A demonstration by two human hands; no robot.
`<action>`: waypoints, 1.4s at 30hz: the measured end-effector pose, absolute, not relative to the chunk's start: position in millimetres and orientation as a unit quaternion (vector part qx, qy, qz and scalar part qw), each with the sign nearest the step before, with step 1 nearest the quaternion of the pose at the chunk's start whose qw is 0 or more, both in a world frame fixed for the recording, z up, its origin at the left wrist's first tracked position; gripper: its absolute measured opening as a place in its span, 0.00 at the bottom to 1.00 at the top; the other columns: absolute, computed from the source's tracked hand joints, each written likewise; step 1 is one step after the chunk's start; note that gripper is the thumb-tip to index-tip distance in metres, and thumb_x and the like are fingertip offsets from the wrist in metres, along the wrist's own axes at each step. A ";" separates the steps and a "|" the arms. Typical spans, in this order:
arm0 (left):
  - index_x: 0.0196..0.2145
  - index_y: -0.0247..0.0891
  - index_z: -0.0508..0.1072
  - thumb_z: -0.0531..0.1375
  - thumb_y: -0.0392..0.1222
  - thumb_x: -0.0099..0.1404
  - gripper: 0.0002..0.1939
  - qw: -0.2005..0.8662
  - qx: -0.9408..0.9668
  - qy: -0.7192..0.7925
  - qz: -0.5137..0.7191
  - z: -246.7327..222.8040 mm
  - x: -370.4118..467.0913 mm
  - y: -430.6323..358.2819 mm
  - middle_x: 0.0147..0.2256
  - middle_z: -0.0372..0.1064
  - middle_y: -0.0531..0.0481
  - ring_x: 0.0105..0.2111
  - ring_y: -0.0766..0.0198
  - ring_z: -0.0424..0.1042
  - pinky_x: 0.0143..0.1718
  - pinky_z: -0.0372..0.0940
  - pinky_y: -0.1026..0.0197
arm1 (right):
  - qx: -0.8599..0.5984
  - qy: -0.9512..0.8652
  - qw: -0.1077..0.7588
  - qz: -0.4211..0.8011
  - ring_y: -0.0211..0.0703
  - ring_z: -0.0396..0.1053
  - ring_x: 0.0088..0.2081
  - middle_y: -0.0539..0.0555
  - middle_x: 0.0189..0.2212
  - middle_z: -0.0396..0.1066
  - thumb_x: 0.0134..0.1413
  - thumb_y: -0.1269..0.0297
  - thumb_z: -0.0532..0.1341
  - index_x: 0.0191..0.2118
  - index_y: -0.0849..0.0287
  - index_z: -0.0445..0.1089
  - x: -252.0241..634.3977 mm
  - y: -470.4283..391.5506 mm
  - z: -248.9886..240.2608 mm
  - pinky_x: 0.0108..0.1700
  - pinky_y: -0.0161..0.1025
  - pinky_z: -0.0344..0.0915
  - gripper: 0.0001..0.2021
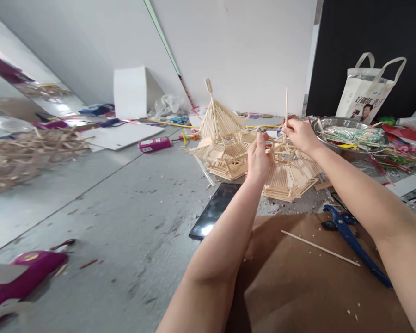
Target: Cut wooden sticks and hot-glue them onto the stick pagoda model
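Wooden sticks are making up the ribbed, open-topped model [287, 180], which is sitting just right of the middle, on the far part of the grey table [125, 222]. Above it, the right hand [302, 136] is closing its fingertips around an upright stick [286, 106], pinching it low down so that most of it is standing clear. The left hand [260, 159] is reaching in at the model's left side, fingers half curled; I'm not able to tell what, if anything, it is gripping. To my eye the person is setting the stick's lower end among the upper framework, and such a placement is calling for a light pinch, a steady upright line and no push on the thin slats.

Just to the left, a peaked stick model [222, 125] is standing close by. A metal bowl [353, 155] of sticks and wrappers is sitting to the right. Nearer, a dark phone [213, 208] is lying left of the brown sheet [284, 277], where a loose stick [321, 248] and a blue-handled cutter [357, 247] are resting
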State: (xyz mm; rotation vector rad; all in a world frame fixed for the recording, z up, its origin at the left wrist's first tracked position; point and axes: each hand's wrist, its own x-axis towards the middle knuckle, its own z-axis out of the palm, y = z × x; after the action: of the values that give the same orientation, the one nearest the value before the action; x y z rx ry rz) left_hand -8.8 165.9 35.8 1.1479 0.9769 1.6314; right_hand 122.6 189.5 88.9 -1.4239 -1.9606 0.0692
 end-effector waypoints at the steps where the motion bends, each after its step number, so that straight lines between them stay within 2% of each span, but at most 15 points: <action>1: 0.40 0.40 0.74 0.50 0.60 0.62 0.24 0.445 0.463 0.393 0.658 35.7 -8.9 165.8 0.46 0.70 0.44 0.39 0.61 0.70 0.33 0.66 0.62 | -0.548 -0.758 0.352 0.028 0.41 0.64 0.31 0.53 0.26 0.69 0.54 0.67 0.54 0.28 0.61 0.69 122.7 189.5 88.9 0.35 0.36 0.56 0.08; 7: 0.40 0.41 0.73 0.50 0.61 0.62 0.24 0.447 0.466 0.392 0.656 35.1 -9.2 166.5 0.46 0.70 0.44 0.39 0.62 0.70 0.32 0.65 0.63 | -0.549 -0.758 0.351 0.020 0.40 0.64 0.30 0.52 0.25 0.69 0.54 0.67 0.54 0.28 0.61 0.69 123.0 190.3 88.2 0.35 0.36 0.56 0.08; 16: 0.40 0.40 0.74 0.50 0.60 0.62 0.24 0.449 0.460 0.387 0.661 34.6 -8.9 167.6 0.46 0.70 0.43 0.38 0.62 0.70 0.32 0.66 0.62 | -0.547 -0.741 0.387 0.040 0.42 0.68 0.36 0.56 0.33 0.73 0.53 0.67 0.55 0.30 0.61 0.68 122.1 188.7 86.3 0.40 0.37 0.60 0.07; 23: 0.40 0.40 0.74 0.51 0.60 0.62 0.23 0.452 0.458 0.386 0.661 34.1 -9.7 167.8 0.46 0.70 0.43 0.38 0.62 0.70 0.32 0.66 0.63 | -0.530 -0.723 0.432 0.099 0.41 0.68 0.34 0.55 0.31 0.72 0.52 0.63 0.56 0.36 0.62 0.68 123.0 185.4 87.5 0.39 0.38 0.61 0.08; 34: 0.39 0.41 0.74 0.50 0.58 0.63 0.22 0.449 0.454 0.383 0.667 35.0 -9.5 166.9 0.46 0.70 0.44 0.38 0.63 0.70 0.34 0.67 0.62 | -0.530 -0.732 0.417 0.098 0.42 0.69 0.35 0.55 0.32 0.73 0.50 0.67 0.57 0.29 0.62 0.69 123.8 183.1 91.7 0.41 0.39 0.61 0.06; 42: 0.41 0.41 0.74 0.50 0.59 0.62 0.23 0.447 0.465 0.376 0.665 34.8 -11.1 168.9 0.48 0.68 0.43 0.38 0.61 0.70 0.36 0.66 0.60 | -0.527 -0.720 0.438 0.107 0.41 0.68 0.34 0.56 0.31 0.72 0.50 0.62 0.57 0.31 0.63 0.68 131.4 183.1 92.8 0.39 0.39 0.61 0.09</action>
State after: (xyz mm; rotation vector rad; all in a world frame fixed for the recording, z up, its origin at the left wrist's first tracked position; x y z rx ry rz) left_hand -11.1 168.9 34.8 1.1514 0.9309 1.6473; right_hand 131.4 183.1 92.8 -1.3113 -1.7908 0.2655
